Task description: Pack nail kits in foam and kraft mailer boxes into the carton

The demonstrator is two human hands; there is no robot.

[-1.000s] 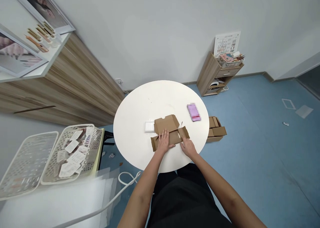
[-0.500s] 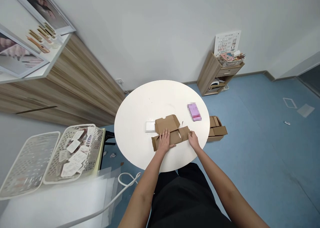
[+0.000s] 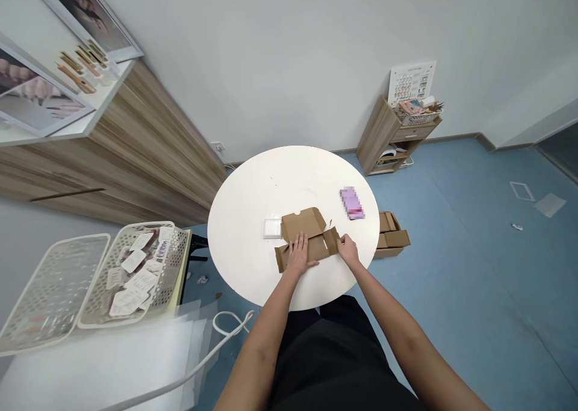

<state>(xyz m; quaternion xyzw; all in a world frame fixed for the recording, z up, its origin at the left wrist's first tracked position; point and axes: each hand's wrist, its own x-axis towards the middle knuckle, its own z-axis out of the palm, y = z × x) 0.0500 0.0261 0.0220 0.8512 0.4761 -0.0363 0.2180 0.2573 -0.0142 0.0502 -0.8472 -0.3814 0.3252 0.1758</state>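
Observation:
A flat brown cardboard mailer blank (image 3: 303,223) lies partly folded on the round white table (image 3: 266,188), its lid flap pointing away from me. My left hand (image 3: 297,254) rests flat on its middle, fingers spread, pressing it down. My right hand (image 3: 347,250) pinches the raised right end flap between fingers and thumb. A small white square pad (image 3: 272,228) sits just left of the cardboard, untouched. A pink package (image 3: 352,204), pixelated, lies farther right, beyond my right hand.
Several brown cardboard pieces (image 3: 392,236) stand on the blue floor beyond the table's right edge. At lower left, white perforated baskets (image 3: 149,227) hold several paper cards. A wooden cabinet (image 3: 135,158) stands at left, and a small wooden shelf unit (image 3: 383,137) at the back.
My right hand has moved from the front edge of the cardboard to its right end flap, which it now pinches. My left hand stays on the cardboard.

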